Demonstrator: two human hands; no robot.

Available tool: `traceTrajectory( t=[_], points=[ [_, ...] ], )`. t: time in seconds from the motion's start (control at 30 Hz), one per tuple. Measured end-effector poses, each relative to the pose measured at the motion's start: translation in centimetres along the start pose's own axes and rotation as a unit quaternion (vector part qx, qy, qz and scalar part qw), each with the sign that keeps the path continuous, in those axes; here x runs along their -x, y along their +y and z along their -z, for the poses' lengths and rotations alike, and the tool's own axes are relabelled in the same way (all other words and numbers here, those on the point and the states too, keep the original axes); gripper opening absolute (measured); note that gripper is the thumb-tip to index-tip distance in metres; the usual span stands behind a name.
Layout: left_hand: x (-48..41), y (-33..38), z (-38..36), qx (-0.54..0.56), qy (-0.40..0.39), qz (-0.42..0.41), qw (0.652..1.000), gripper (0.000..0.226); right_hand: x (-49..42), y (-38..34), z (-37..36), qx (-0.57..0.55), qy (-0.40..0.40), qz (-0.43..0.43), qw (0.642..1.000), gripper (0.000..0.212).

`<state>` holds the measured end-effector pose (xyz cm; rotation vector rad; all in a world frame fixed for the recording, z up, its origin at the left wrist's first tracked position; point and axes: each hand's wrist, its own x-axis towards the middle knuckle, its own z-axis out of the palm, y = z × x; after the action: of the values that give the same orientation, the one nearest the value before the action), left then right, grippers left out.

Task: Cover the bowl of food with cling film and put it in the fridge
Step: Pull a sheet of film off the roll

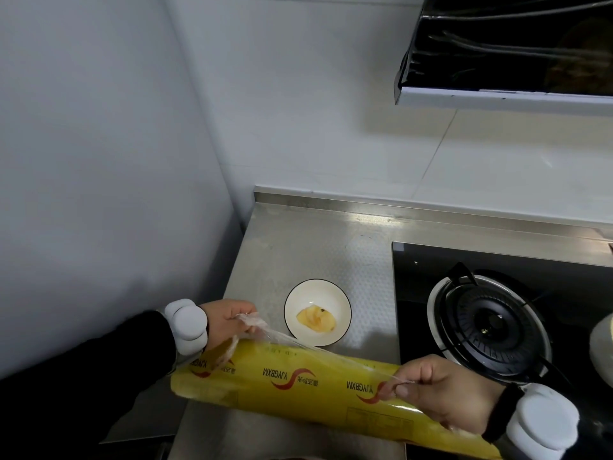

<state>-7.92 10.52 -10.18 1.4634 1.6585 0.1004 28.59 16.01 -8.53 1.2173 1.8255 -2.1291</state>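
The bowl (298, 302), white with a thin dark rim, is sitting uncovered on the steel counter (298, 247), just to the left of the black glass hob (414, 293) and apart from it. A small helping of yellow food (316, 320) is lying in its bottom. Nearer the person, the yellow roll (298, 383) with red swirls and printed letters is lying crosswise, its far edge overlapping the bowl's near rim in the view; whether it is resting on the counter or being held up cannot be told. A strip of clear cling film (262, 327) is coming off the roll's top edge and stretching between the two hands. The left hand (225, 318) is pinching a bunched corner of the cling film at the roll's left end, fingers curled round it. The right hand (444, 390) is lying over the roll's right part, thumb and forefinger pinching the cling film's other edge. Each wrist is wearing a white band (187, 327), and a black sleeve (83, 376) is covering the left arm. On the hob a round gas burner (491, 327) is sitting under a dark pan support. A black range hood (514, 44) is hanging on the pale wall (298, 111) above it. A pale thing (602, 343) is showing at the right edge, too cut off to identify
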Motion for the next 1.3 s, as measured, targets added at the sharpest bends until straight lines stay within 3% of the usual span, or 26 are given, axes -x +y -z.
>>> traceTrajectory(
  t=[0.37,0.6,0.8,0.97,1.13,1.3],
  points=[
    [0.3,-0.1,-2.1,0.102,0.081,-0.029,0.991,0.041,-0.1,0.0,0.1,0.030,-0.016,-0.004,0.999,0.020],
    [0.4,0.6,-3.1,0.077,0.128,-0.061,0.987,0.042,0.5,-0.4,-0.3,0.043,-0.011,-0.023,0.999,0.018],
    [0.6,1.2,-1.1,-0.121,0.043,-0.085,0.988,0.029,1.2,-1.0,-0.9,0.025,0.008,-0.037,0.999,0.019],
    [0.1,1.3,0.1,-0.170,0.002,-0.030,0.985,0.020,1.1,-1.2,-1.0,0.021,0.024,-0.047,0.998,0.019],
    [-1.4,2.6,0.6,-0.346,-0.180,0.034,0.920,0.012,1.0,-1.2,-1.0,-0.008,0.030,-0.055,0.998,0.018],
    [-1.1,1.9,1.5,-0.374,-0.139,0.104,0.911,0.038,0.8,-1.8,-0.7,-0.007,0.028,-0.049,0.998,0.017]
  ],
)
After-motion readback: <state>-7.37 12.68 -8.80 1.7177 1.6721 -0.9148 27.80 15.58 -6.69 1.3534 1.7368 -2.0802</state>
